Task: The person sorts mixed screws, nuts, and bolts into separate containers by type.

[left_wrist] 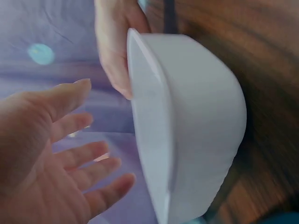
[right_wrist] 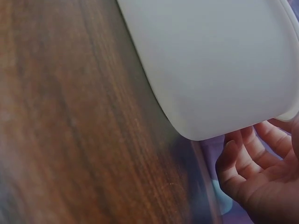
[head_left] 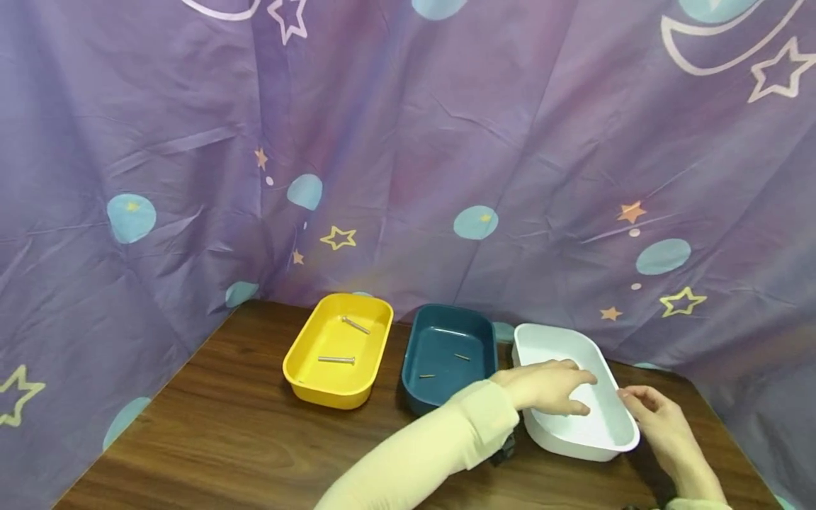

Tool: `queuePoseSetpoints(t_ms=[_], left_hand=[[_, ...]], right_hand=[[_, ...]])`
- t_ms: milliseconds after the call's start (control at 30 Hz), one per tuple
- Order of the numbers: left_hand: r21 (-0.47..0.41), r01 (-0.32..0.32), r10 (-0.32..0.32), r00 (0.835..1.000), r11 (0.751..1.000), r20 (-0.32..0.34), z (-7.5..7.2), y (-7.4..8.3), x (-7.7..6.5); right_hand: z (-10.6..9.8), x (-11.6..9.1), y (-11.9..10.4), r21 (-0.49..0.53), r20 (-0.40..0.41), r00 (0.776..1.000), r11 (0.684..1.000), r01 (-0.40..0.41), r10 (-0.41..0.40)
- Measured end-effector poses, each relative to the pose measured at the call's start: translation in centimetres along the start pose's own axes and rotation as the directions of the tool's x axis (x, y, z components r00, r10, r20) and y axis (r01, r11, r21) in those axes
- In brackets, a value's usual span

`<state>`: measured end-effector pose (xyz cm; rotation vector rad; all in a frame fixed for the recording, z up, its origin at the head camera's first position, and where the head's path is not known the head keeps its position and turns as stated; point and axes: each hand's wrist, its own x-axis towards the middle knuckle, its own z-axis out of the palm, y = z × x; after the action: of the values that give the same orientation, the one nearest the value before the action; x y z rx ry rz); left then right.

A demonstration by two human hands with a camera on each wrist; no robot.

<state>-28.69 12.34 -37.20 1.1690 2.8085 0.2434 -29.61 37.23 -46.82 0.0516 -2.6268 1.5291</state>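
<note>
A white plastic tray [head_left: 576, 446] with rounded ends sits on the right side of the table. My left hand [head_left: 553, 388] hovers over its inside with fingers spread and nothing held; in the left wrist view, that hand [left_wrist: 60, 154] is apart from the rim. At the tray's right rim is my right hand [head_left: 663, 425], its curled fingers holding the edge. From the right wrist, the curled fingers [right_wrist: 250, 156] show against the outer wall, and the tray partly hides their tips. My left hand and forearm cover part of the tray's floor and left side.
A yellow tray [head_left: 338, 398] holds two long metal bolts [head_left: 336, 360]. Between it and the white one stands a dark blue tray [head_left: 414, 333] with two small brass-coloured screws [head_left: 462, 357]. Behind the wooden table [head_left: 210, 425] hangs a purple patterned cloth [head_left: 395, 156].
</note>
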Motion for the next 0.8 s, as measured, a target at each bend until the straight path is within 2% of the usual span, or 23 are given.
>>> queuePoseSetpoints(t_ms=[67, 133, 300, 400, 567, 700, 800], left_hand=[[0.005, -0.025, 0.025, 1.0, 1.0, 0.002, -0.3, 0.5, -1.5], [0.019, -0.023, 0.023, 1.0, 1.0, 0.008, -0.5, 0.8, -3.1], [0.034, -0.042, 0.042, 0.999, 0.999, 0.002, -1.1, 0.9, -6.6], [-0.033, -0.08, 0.078, 0.996, 0.996, -0.052, -1.4, 0.2, -8.5], [-0.156, -0.123, 0.097, 0.982, 0.98, -0.162, -1.3, -1.1, -11.7], [-0.231, -0.095, 0.051, 0.981, 0.968, -0.189, -1.0, -2.5, -14.2], [-0.334, -0.055, -0.016, 0.978, 0.941, -0.206, -0.5, -3.8, -15.9]], right_hand=[[-0.3, -0.2, 0.1, -0.013, -0.001, 1.0, 1.0, -0.013, 0.013], [-0.3, -0.2, 0.0, -0.013, -0.001, 1.0, 1.0, -0.02, 0.02], [-0.5, -0.4, -0.1, -0.007, -0.018, 1.0, 1.0, -0.004, 0.004], [-0.5, -0.3, -0.1, -0.017, -0.029, 0.999, 1.0, 0.012, -0.013], [-0.8, -0.1, 0.0, -0.017, -0.042, 0.999, 1.0, 0.021, -0.021], [-0.7, -0.1, -0.1, -0.016, -0.033, 0.999, 1.0, 0.016, -0.017], [-0.3, -0.2, -0.1, -0.015, -0.022, 1.0, 1.0, 0.013, -0.013]])
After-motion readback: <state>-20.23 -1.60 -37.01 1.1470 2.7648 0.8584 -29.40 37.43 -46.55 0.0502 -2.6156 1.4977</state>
